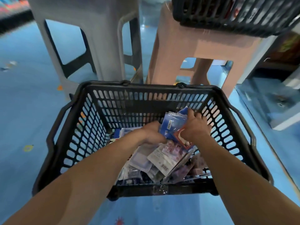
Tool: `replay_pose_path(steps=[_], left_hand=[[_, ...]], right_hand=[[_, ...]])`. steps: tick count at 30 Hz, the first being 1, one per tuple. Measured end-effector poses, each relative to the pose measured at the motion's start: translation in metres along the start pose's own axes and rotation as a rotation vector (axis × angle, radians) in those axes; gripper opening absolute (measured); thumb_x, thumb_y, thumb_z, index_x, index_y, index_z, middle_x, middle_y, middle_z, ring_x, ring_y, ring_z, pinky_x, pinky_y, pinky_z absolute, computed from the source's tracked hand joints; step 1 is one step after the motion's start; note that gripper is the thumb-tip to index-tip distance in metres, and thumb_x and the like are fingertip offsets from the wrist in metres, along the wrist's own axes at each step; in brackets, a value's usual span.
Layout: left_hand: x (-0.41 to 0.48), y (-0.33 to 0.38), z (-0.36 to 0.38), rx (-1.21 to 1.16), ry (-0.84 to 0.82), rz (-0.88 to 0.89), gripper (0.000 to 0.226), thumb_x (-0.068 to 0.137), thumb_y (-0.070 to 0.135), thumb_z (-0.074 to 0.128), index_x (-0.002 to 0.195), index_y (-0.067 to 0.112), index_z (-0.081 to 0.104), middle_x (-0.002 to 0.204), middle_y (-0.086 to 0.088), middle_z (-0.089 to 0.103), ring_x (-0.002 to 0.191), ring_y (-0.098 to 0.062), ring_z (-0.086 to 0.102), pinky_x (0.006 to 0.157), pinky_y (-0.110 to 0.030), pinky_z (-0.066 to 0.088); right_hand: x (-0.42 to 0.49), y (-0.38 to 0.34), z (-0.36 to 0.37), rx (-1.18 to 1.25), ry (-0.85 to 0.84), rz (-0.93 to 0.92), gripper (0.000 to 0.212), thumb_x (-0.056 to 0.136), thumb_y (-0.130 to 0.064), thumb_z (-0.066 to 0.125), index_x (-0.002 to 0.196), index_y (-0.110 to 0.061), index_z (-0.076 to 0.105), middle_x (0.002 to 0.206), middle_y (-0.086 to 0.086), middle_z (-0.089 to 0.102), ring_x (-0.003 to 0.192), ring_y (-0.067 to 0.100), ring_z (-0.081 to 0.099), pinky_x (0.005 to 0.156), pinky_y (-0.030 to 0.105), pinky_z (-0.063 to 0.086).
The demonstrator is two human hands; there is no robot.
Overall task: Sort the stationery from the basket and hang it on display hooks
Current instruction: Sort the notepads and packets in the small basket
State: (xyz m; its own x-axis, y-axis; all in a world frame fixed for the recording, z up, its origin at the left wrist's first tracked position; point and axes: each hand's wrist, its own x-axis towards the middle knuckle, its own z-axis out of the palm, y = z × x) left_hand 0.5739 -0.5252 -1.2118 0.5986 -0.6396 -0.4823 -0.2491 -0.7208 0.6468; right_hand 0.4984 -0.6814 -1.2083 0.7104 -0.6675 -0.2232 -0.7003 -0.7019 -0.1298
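Observation:
A black plastic basket (90, 127) stands on the blue floor, filled with several packets of stationery (164, 161). Both my hands are inside it. My left hand (153, 131) grips the left edge of a stack of blue packets (170, 125) held upright near the basket's far right corner. My right hand (197, 125) curls over the top and right side of the same stack. A red-edged packet (183, 138) sits just below my right hand. The lower layers of stationery are hidden under loose packets.
A grey plastic stool (90, 38) and a pink plastic stool (203, 46) stand right behind the basket. A second black basket (235, 15) rests on the pink stool. A shelf base (279, 111) lies to the right.

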Motion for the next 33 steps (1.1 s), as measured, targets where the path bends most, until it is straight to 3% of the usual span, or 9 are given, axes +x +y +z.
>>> replay_pose_path(steps=[4,8,11,14,17,23,26,30,33], left_hand=[[-0.008,-0.003,-0.003,-0.008,-0.03,-0.05,0.057,0.091,0.024,0.076,0.141,0.012,0.051,0.139,-0.006,0.056,0.117,-0.021,0.056,0.1,-0.033,0.047],[-0.011,-0.01,-0.006,-0.015,-0.059,-0.115,0.075,0.091,0.03,0.075,0.152,0.01,0.036,0.148,-0.009,0.047,0.127,-0.025,0.053,0.107,-0.037,0.049],[-0.018,-0.008,-0.008,-0.082,-0.059,-0.151,0.058,0.096,0.033,0.069,0.144,0.011,0.045,0.137,-0.008,0.052,0.12,-0.025,0.056,0.105,-0.04,0.05],[-0.028,-0.006,-0.01,-0.193,-0.011,-0.153,0.04,0.102,0.04,0.058,0.127,0.009,0.058,0.122,-0.008,0.06,0.102,-0.022,0.06,0.097,-0.04,0.051],[-0.038,-0.01,-0.013,-0.307,-0.011,-0.217,0.058,0.103,0.049,0.052,0.145,0.01,0.046,0.141,-0.013,0.054,0.121,-0.03,0.058,0.1,-0.041,0.049],[-0.06,-0.013,-0.026,-0.513,0.014,-0.258,0.05,0.108,0.041,0.046,0.151,0.016,0.041,0.144,-0.01,0.05,0.126,-0.025,0.053,0.099,-0.034,0.051],[-0.066,-0.016,-0.026,-0.744,0.004,-0.299,0.047,0.108,0.042,0.047,0.149,0.02,0.042,0.156,-0.016,0.04,0.135,-0.034,0.051,0.101,-0.052,0.055],[-0.062,-0.023,-0.021,-1.139,-0.07,-0.448,0.057,0.099,0.056,0.058,0.121,0.003,0.05,0.131,-0.029,0.053,0.12,-0.051,0.057,0.097,-0.067,0.052],[-0.058,-0.026,-0.021,-1.304,-0.002,-0.42,0.045,0.1,0.04,0.064,0.117,-0.002,0.057,0.11,-0.029,0.067,0.098,-0.045,0.069,0.096,-0.061,0.054]], right_hand=[[-0.009,-0.001,-0.007,0.005,-0.004,0.021,0.085,0.08,-0.039,0.073,0.149,-0.016,0.028,0.15,0.009,0.041,0.143,0.034,0.027,0.114,0.058,0.028],[-0.018,-0.004,-0.007,-0.027,-0.045,-0.035,0.062,0.08,-0.039,0.069,0.137,-0.023,0.05,0.144,0.006,0.045,0.137,0.033,0.036,0.111,0.06,0.032],[-0.027,-0.004,-0.009,0.04,-0.087,-0.109,0.045,0.079,-0.038,0.072,0.119,-0.025,0.058,0.121,0.007,0.062,0.112,0.032,0.059,0.097,0.048,0.053],[-0.039,-0.007,-0.011,-0.078,-0.013,-0.143,0.047,0.081,-0.037,0.08,0.119,-0.028,0.054,0.105,0.002,0.055,0.107,0.03,0.06,0.094,0.046,0.055],[-0.048,-0.013,-0.017,-0.101,0.022,-0.127,0.049,0.076,-0.037,0.087,0.111,-0.03,0.054,0.098,-0.001,0.057,0.1,0.026,0.061,0.095,0.047,0.054],[-0.06,-0.016,-0.025,-0.126,0.08,-0.23,0.037,0.081,-0.037,0.083,0.108,-0.028,0.059,0.092,-0.002,0.063,0.086,0.021,0.061,0.088,0.037,0.054],[-0.072,-0.017,-0.028,-0.174,0.091,-0.343,0.026,0.091,-0.031,0.07,0.113,-0.028,0.056,0.094,0.0,0.06,0.096,0.027,0.063,0.09,0.037,0.052],[-0.083,-0.024,-0.03,-0.15,0.045,-0.496,0.027,0.094,-0.024,0.062,0.119,-0.034,0.057,0.104,0.006,0.065,0.099,0.029,0.063,0.086,0.035,0.049],[-0.079,-0.029,-0.029,-0.039,0.015,-0.525,0.028,0.095,-0.019,0.063,0.118,-0.036,0.063,0.101,-0.001,0.069,0.091,0.02,0.063,0.081,0.027,0.048]])
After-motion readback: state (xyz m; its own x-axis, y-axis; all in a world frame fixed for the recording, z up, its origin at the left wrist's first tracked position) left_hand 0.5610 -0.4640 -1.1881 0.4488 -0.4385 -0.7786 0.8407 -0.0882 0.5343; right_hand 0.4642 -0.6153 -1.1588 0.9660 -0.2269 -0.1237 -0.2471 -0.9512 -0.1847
